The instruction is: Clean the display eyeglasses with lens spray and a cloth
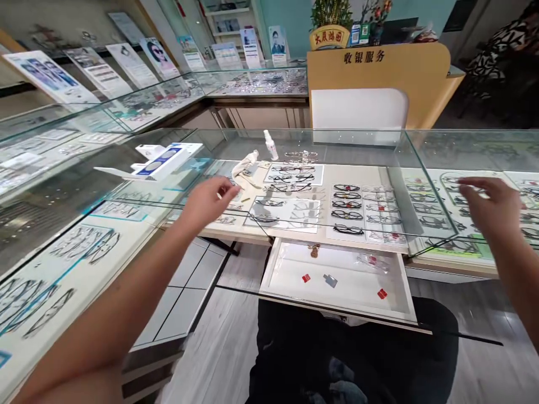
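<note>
My left hand (pixel 210 203) hovers over the left part of the glass counter, its fingers loosely curled and thumb a little apart, holding nothing I can see. Just beyond it, a cream cloth (pixel 244 168) lies crumpled beside a white spray bottle (pixel 271 146). Over the right side of the counter is my right hand (pixel 492 205), fingers bent and thumb apart, with nothing in it. Between the hands, dark-framed eyeglasses (pixel 347 215) lie in a column on a white card. More eyeglasses (pixel 290 178) rest near the cloth.
An open white drawer (pixel 332 306) juts out above my lap, with red tags (pixel 382 293) and a grey tag (pixel 330 280) inside. A white and blue box (pixel 168 160) sits on the left glass. Display cases (pixel 265 84) and a yellow cashier desk (pixel 379 73) stand behind.
</note>
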Action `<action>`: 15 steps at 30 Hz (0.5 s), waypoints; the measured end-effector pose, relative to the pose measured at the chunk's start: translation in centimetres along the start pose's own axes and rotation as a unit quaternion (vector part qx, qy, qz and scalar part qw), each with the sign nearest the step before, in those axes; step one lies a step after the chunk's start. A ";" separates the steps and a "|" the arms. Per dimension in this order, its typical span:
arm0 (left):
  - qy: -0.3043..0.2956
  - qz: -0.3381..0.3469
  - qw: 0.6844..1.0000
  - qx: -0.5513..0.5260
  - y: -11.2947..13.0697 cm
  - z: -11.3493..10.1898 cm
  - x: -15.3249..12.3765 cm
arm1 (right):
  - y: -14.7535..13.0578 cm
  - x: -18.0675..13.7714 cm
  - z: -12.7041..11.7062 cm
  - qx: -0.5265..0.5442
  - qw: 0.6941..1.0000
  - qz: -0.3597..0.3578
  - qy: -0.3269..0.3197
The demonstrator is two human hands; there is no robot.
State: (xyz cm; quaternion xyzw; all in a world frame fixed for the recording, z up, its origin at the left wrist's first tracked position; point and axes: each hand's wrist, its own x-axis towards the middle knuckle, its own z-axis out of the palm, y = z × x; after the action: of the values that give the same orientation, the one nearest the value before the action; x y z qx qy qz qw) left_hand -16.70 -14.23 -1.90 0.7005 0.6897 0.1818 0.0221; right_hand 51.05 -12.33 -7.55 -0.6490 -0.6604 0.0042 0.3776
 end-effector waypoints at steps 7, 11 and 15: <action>-0.055 -0.129 0.982 0.125 -10.2 4.3 5.9 | -22.8 2.6 12.6 0.104 0.965 -0.201 -0.131; -0.091 -0.146 0.979 0.104 -11.8 6.0 5.9 | -29.7 3.1 18.0 0.023 0.955 -0.222 -0.194; -0.085 -0.143 0.982 0.094 -12.5 6.4 5.4 | -33.5 3.3 21.1 -0.064 0.934 -0.238 -0.260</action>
State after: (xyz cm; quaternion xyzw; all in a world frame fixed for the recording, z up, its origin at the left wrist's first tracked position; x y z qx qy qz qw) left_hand -26.93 -6.96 -10.14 0.6062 0.7927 0.0507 0.0401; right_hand 12.26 -4.54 -4.38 -0.4722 -0.8693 0.0403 0.1402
